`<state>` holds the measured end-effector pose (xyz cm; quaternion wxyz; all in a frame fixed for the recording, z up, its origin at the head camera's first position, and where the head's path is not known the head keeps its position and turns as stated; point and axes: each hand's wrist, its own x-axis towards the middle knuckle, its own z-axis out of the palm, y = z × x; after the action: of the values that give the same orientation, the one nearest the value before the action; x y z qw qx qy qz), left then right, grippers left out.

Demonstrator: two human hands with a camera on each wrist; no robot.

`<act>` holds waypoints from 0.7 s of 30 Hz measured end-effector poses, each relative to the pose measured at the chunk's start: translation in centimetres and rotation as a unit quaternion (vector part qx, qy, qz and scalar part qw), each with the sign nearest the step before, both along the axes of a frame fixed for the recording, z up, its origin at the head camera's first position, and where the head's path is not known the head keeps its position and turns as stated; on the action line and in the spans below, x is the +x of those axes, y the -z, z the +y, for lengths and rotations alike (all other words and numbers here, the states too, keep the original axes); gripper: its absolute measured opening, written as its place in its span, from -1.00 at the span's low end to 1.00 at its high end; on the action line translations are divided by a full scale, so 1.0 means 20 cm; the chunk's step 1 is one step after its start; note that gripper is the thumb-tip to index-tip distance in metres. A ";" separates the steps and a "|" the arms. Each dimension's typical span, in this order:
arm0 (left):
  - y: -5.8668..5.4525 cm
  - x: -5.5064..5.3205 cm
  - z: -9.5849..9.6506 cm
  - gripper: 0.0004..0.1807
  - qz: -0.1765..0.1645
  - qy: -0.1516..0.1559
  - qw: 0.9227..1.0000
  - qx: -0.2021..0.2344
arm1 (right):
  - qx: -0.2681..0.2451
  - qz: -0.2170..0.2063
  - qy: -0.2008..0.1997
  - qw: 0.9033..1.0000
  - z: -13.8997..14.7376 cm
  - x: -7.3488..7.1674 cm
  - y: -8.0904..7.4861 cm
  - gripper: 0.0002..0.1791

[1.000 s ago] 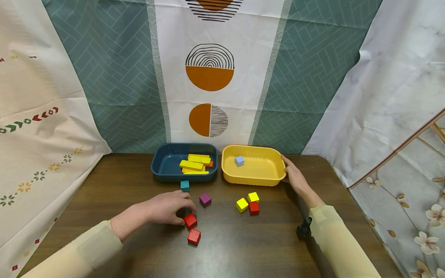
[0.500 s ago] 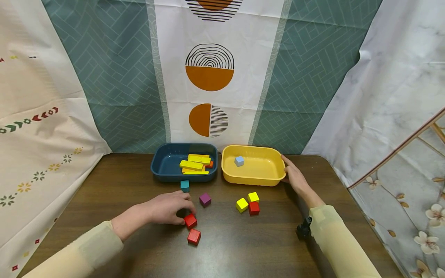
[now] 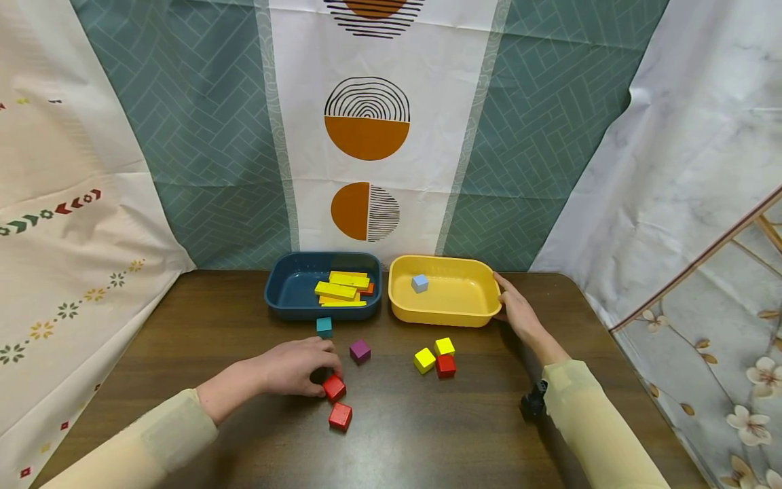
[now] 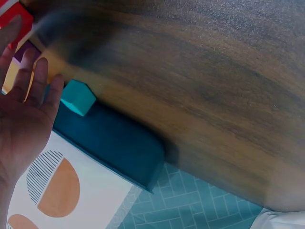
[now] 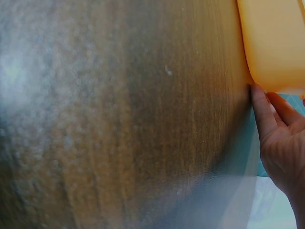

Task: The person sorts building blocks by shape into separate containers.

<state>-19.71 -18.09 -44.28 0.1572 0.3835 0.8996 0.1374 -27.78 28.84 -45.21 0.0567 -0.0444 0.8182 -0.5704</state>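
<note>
My left hand (image 3: 299,367) pinches a red cube (image 3: 334,388) on the table between thumb and fingertips. A second red cube (image 3: 340,416) lies just in front of it. Beyond the fingers are a purple cube (image 3: 360,352) and a teal cube (image 3: 324,327), the latter also near the fingers in the left wrist view. My right hand (image 3: 520,311) touches the right end of the yellow tray (image 3: 446,318), its fairly straight fingers against the outside wall. In the right wrist view, the thumb (image 5: 263,112) meets the tray's lower corner. A light blue cube (image 3: 419,283) sits inside that tray.
A dark blue tray (image 3: 287,314) with several yellow blocks (image 3: 339,291) and an orange piece stands left of the yellow tray. Two yellow cubes, one nearer (image 3: 424,360), and a red cube (image 3: 446,367) sit close together at mid-table. Patterned cloth hangs behind.
</note>
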 end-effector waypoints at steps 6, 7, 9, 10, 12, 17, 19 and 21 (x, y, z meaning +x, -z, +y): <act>-0.03 -0.01 0.00 -0.68 0.005 -0.010 1.000 0.002 | 0.001 -0.001 0.003 1.000 -0.01 0.00 -0.01 -0.32; -0.03 -0.01 0.00 -0.68 0.005 -0.011 1.000 0.004 | 0.001 -0.001 0.003 1.000 -0.01 0.01 -0.01 -0.32; -0.05 -0.01 0.01 -0.69 0.006 -0.012 1.000 0.008 | 0.001 0.000 0.004 1.000 -0.01 0.00 -0.01 -0.32; -0.05 -0.02 0.01 -0.69 0.007 -0.012 1.000 0.011 | 0.000 0.000 0.004 1.000 -0.01 0.00 -0.01 -0.32; -0.07 -0.02 0.01 -0.70 0.010 -0.013 1.000 0.016 | 0.000 0.002 0.003 1.000 -0.01 0.00 -0.01 -0.33; -0.10 -0.03 0.03 -0.69 0.029 -0.021 0.999 0.027 | 0.002 0.004 0.003 1.000 0.00 0.00 -0.01 -0.33; -0.12 -0.04 0.04 -0.67 0.035 -0.029 0.999 0.029 | 0.003 0.004 0.002 1.000 0.00 0.01 -0.01 -0.33; -0.14 -0.05 0.05 -0.66 0.041 -0.036 0.998 0.032 | 0.007 0.005 0.002 1.000 -0.01 0.01 -0.01 -0.33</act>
<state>-20.62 -17.09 -41.46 0.1029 0.3612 0.9136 0.1560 -27.54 28.74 -44.96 0.0518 -0.0451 0.8228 -0.5642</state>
